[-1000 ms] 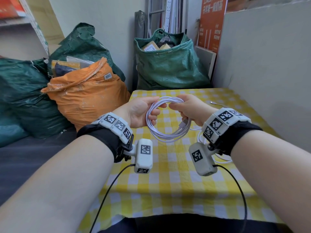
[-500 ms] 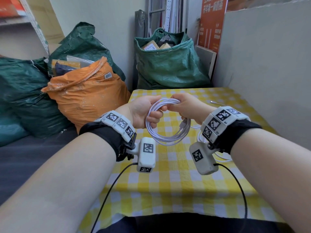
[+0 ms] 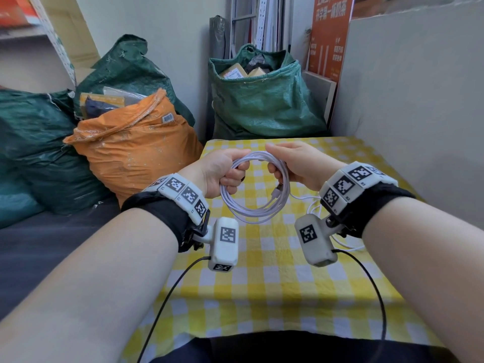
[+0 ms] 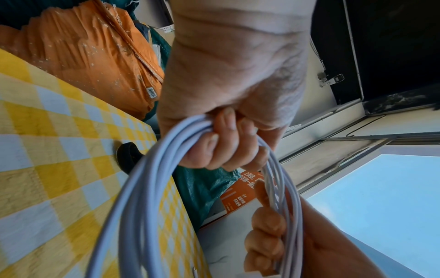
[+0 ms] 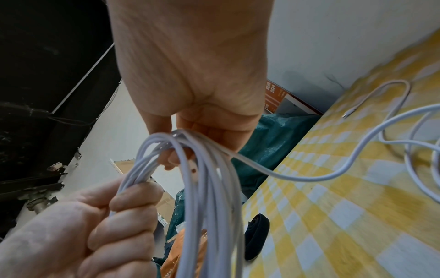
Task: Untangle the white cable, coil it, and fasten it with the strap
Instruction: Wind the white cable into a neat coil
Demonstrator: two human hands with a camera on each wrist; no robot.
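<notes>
The white cable hangs as a coil of several loops above the yellow checked table. My left hand grips the coil's left top, fingers curled round the strands. My right hand grips its right top. A plug end dangles inside the coil. A loose tail runs from my right hand down onto the cloth, ending in a second plug. The black strap lies curled on the table near its left edge, also in the left wrist view as the strap.
The table carries a yellow-white checked cloth. An orange sack and green sacks stand beyond its left and far edges. A grey wall panel borders the right side. Black camera leads hang from both wrists.
Both hands have drawn slightly apart along the top of the coil, which now hangs wider open between them. The loose tail still trails to the right.
</notes>
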